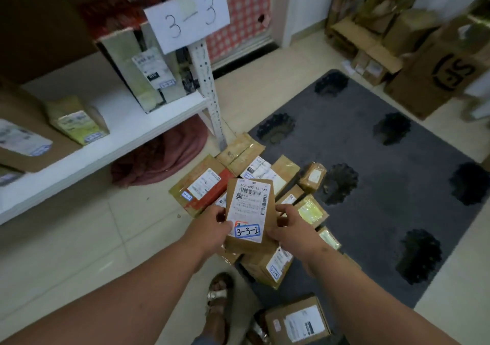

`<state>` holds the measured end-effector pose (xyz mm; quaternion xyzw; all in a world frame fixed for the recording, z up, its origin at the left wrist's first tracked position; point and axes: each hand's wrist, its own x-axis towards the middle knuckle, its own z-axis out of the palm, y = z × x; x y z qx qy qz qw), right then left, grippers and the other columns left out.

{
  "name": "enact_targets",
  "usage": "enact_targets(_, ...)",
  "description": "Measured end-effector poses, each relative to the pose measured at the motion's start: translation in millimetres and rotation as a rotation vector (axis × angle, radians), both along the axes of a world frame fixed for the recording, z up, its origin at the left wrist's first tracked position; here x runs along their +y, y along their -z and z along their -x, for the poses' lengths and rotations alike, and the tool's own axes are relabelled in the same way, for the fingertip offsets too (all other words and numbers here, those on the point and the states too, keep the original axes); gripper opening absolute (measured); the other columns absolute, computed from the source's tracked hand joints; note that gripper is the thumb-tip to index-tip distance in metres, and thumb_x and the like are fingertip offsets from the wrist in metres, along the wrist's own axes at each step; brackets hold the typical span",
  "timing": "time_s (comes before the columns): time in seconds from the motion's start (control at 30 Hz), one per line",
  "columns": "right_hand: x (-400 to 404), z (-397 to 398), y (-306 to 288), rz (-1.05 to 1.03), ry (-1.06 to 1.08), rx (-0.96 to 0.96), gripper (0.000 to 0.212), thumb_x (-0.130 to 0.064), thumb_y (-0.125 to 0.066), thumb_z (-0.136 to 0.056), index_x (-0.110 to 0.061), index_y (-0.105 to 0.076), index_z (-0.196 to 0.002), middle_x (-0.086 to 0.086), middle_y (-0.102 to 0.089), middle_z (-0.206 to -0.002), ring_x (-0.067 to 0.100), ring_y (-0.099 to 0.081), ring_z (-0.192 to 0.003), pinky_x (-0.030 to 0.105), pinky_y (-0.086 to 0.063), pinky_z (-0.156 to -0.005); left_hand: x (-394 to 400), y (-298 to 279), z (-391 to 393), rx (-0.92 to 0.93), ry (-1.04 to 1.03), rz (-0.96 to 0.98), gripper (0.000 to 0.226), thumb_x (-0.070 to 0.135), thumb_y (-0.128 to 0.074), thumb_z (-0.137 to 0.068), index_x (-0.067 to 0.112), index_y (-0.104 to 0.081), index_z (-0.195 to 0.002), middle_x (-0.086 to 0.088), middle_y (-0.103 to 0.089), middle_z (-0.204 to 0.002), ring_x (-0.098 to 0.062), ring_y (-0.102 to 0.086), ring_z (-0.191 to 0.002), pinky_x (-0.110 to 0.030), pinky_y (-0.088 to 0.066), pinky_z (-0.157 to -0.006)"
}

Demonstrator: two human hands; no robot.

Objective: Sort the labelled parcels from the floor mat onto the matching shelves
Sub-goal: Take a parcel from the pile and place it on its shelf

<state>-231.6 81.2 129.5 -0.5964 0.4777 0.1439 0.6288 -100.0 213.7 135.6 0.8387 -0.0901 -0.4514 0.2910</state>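
Note:
I hold a small brown cardboard parcel (250, 212) in front of me with both hands. Its white shipping label carries a blue-framed sticker reading 3-3-2. My left hand (212, 225) grips its left edge and my right hand (293, 224) grips its right edge. Below it, several more labelled parcels (201, 185) lie piled at the near left corner of the dark grey floor mat (384, 185). To the left stands a white shelf (127, 132) with a paper sign (187, 16) reading 3-3 on its post; several parcels stand on it.
A pink cloth bundle (164, 156) lies under the shelf. Cardboard boxes (434, 79) are stacked at the far right beyond the mat. One parcel (297, 321) lies near my sandalled foot (218, 305) on the tiled floor.

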Motion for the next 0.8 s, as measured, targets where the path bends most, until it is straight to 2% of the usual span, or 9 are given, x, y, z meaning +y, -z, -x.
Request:
enact_targets(0.07,9.0,-15.2,-10.6,0.023,-0.038,-0.004,0.053,-0.017,-0.065,-0.092,-0.027,-0.039,-0.138,-0.002,-0.063,-0.119,0.011,-0.063,-0.091,0.022,-0.049,-0.064,14.9,-12.4,-9.1,-0.032,-0.017,0.01,0.027,0.017,-0.055,-0.098,0.018,-0.055,-0.125,0.001,-0.067,-0.115,-0.012,-0.062,-0.088,-0.029,-0.049,-0.067)
enact_targets(0.13,19.8,-29.7,-19.7,0.054,-0.087,0.003,0.047,-0.017,-0.065,-0.091,-0.027,-0.044,-0.132,-0.001,-0.066,-0.113,0.017,-0.066,-0.095,0.03,-0.056,-0.075,30.4,-24.5,-18.2,-0.051,-0.03,0.013,0.033,0.017,-0.054,-0.099,0.021,-0.053,-0.132,0.002,-0.066,-0.119,-0.018,-0.063,-0.098,-0.032,-0.051,-0.078)
enact_targets(0.17,25.2,-36.6,-22.9,0.067,-0.116,0.01,0.043,-0.017,-0.065,-0.091,-0.028,-0.046,-0.129,-0.001,-0.067,-0.11,0.017,-0.067,-0.095,0.032,-0.057,-0.079,38.5,-29.6,-22.4,-0.054,-0.035,0.02,0.036,0.016,-0.053,-0.099,0.024,-0.052,-0.134,0.004,-0.065,-0.117,-0.017,-0.062,-0.098,-0.031,-0.05,-0.078)
enact_targets(0.27,45.0,-58.1,-35.6,0.088,-0.175,0.012,0.036,-0.016,-0.065,-0.091,-0.028,-0.049,-0.121,0.0,-0.067,-0.107,0.016,-0.066,-0.094,0.026,-0.053,-0.071,64.8,-44.2,-36.5,-0.056,-0.051,0.026,0.036,0.018,-0.05,-0.101,0.026,-0.051,-0.136,0.007,-0.062,-0.108,-0.009,-0.058,-0.087,-0.027,-0.047,-0.072)
enact_targets(0.43,91.6,-99.6,-55.9,0.118,-0.304,-0.027,0.041,-0.015,-0.062,-0.092,-0.025,-0.047,-0.13,-0.003,-0.067,-0.098,0.011,-0.064,-0.084,0.021,-0.046,-0.065,123.7,-66.6,-67.6,-0.11,-0.105,-0.006,0.038,0.03,-0.053,-0.1,0.019,-0.053,-0.137,0.0,-0.066,-0.121,-0.019,-0.061,-0.102,-0.034,-0.05,-0.085)
enact_targets(0.57,130.1,-130.6,-73.2,0.143,-0.382,-0.065,0.045,-0.014,-0.063,-0.089,-0.023,-0.048,-0.131,-0.001,-0.068,-0.097,0.013,-0.066,-0.078,0.022,-0.048,-0.058,168.0,-83.7,-91.9,-0.157,-0.143,-0.013,0.036,0.03,-0.054,-0.1,0.018,-0.054,-0.134,-0.002,-0.065,-0.121,-0.019,-0.061,-0.102,-0.033,-0.05,-0.085)
enact_targets(0.67,153.1,-150.9,-92.2,0.16,-0.403,-0.104,0.05,-0.009,-0.062,-0.089,-0.022,-0.047,-0.134,-0.003,-0.066,-0.095,0.01,-0.062,-0.081,0.021,-0.044,-0.062,196.0,-98.8,-106.0,-0.192,-0.183,-0.001,0.034,0.029,-0.056,-0.098,0.019,-0.058,-0.131,-0.002,-0.065,-0.119,-0.02,-0.061,-0.102,-0.034,-0.051,-0.088)
enact_targets(0.73,166.8,-165.6,-105.3,0.181,-0.436,-0.123,0.055,-0.009,-0.063,-0.086,-0.022,-0.046,-0.137,0.0,-0.069,-0.099,0.014,-0.065,-0.086,0.024,-0.048,-0.067,213.5,-111.2,-112.7,-0.207,-0.216,0.019,0.034,0.028,-0.056,-0.098,0.019,-0.058,-0.131,-0.001,-0.065,-0.12,-0.02,-0.061,-0.104,-0.035,-0.052,-0.091)
enact_targets(0.8,179.5,-178.7,-117.3,0.198,-0.466,-0.143,0.058,-0.008,-0.065,-0.083,-0.022,-0.046,-0.136,0.004,-0.071,-0.1,0.02,-0.069,-0.088,0.037,-0.057,-0.076,229.7,-123.0,-117.9,-0.225,-0.248,0.042,0.034,0.028,-0.056,-0.098,0.02,-0.057,-0.131,-0.001,-0.065,-0.12,-0.02,-0.061,-0.104,-0.035,-0.052,-0.091)
